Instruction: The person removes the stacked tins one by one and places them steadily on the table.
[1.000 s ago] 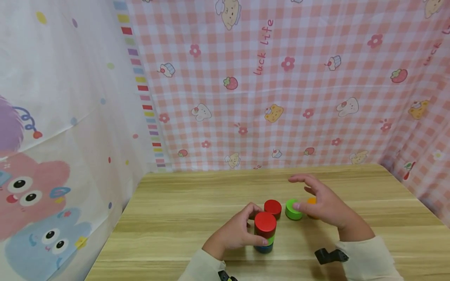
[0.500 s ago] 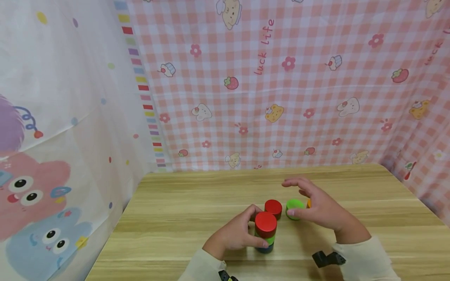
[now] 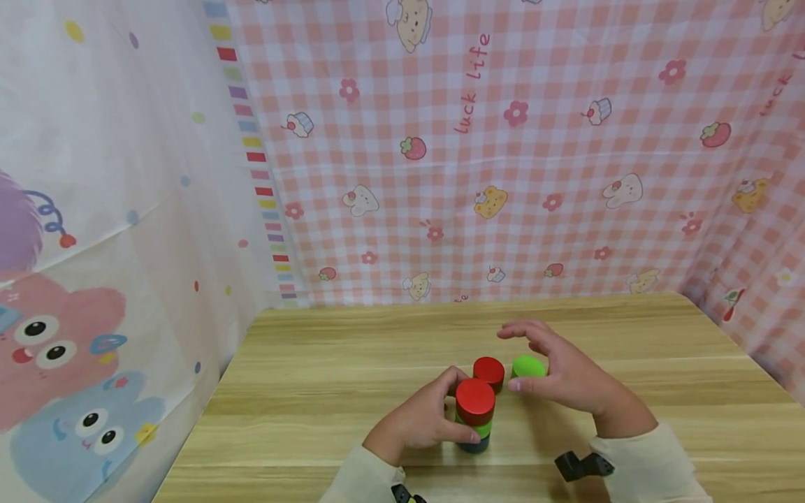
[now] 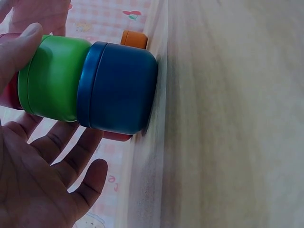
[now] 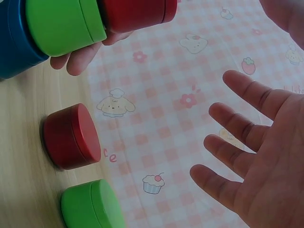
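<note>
Left hand (image 3: pixel 421 413) fingers gripping red-green-blue stack (image 3: pixel 474 416) upright on bench (image 3: pixel 302 391), right hand (image 3: pixel 572 377) fingers spread, unloaded; left wrist view catches orange tin (image 4: pixel 134 39), head view doesn't.

Pink-checked cloth (image 3: pixel 377 91) hangs behind the far edge of the wood-grained desk (image 3: pixel 302 405), and past the desk's left edge I see a white sheet (image 3: pixel 144 209) with cartoon creatures (image 3: pixel 47 349).
</note>
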### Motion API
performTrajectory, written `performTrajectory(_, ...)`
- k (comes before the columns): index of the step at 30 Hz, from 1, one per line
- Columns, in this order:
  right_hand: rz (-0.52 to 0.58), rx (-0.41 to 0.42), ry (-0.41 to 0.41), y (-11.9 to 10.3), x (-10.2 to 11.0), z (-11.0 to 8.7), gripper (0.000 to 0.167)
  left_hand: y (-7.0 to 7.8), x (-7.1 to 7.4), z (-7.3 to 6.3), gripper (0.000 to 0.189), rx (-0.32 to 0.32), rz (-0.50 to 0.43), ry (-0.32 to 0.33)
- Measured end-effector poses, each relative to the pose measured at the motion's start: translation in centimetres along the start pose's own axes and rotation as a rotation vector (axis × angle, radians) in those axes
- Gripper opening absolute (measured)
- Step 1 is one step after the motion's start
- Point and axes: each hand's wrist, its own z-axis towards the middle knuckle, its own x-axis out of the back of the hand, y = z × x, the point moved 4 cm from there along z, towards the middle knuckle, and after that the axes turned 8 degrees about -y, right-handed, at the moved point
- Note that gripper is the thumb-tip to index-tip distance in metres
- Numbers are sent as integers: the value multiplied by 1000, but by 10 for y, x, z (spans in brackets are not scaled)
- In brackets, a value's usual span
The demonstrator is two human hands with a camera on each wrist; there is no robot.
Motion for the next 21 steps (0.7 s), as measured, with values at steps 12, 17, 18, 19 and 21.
performTrajectory(12,9,1,-20,-1,-4,2,57,-1,-1,1,49,-1,-9,-12)
performTrajectory(17,14,-6,-30,-1,-6,3,58,-1,-1,1,48,-1,-9,-16)
performTrajectory(18,17,-7,-32,-2,-7,3,58,-1,-1,1,48,0,-10,-18)
performTrajectory(19,18,-7,-34,-2,-7,3,58,-1,-1,1,48,1,-11,-18)
performTrajectory(21,20,-7,-36,-2,-8,3,58,-1,-1,0,48,3,-16,-23)
